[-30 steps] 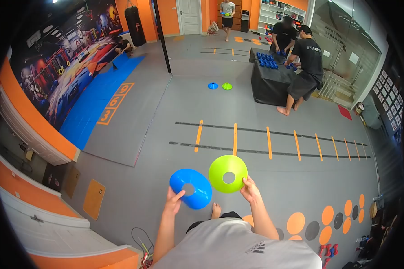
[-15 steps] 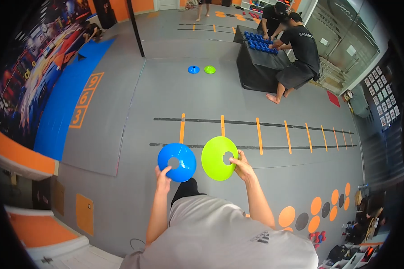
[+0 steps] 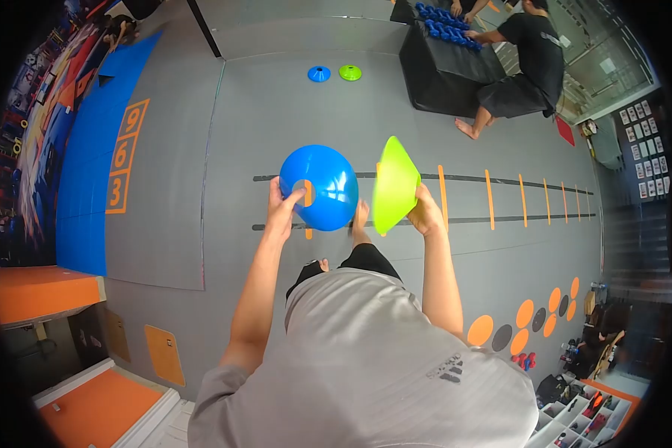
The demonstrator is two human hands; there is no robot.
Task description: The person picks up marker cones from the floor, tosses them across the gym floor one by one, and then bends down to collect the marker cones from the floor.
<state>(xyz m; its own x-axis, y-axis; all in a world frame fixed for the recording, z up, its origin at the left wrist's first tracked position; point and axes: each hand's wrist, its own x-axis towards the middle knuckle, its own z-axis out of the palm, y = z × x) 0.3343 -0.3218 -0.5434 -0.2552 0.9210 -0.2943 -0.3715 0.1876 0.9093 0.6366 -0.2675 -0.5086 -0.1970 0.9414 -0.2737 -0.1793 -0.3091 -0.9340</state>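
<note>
My left hand [image 3: 280, 211] grips a blue disc cone [image 3: 328, 183] by its inner rim, the thumb hooked over the centre hole. The cone's round face is turned up toward me. In my right hand [image 3: 426, 212] is a lime green disc cone [image 3: 396, 187], tilted nearly edge-on, with the fingers closed at its narrow side. Both cones are held up in front of my body, a small gap between them. Farther ahead on the floor lie another blue disc cone [image 3: 319, 74] and another green disc cone [image 3: 350, 72], side by side.
An agility ladder pattern [image 3: 490, 200] of black lines and orange rungs runs across the grey floor. A black padded block [image 3: 444, 78] bears several blue dumbbells [image 3: 444, 28], with people beside it. A blue mat [image 3: 89, 179] lies at left; orange and black floor dots [image 3: 525, 312] at right.
Both hands have reached farther forward with their cones. The green cone has turned from face-up to nearly edge-on. My body has stepped forward toward the ladder pattern, and the view tips down.
</note>
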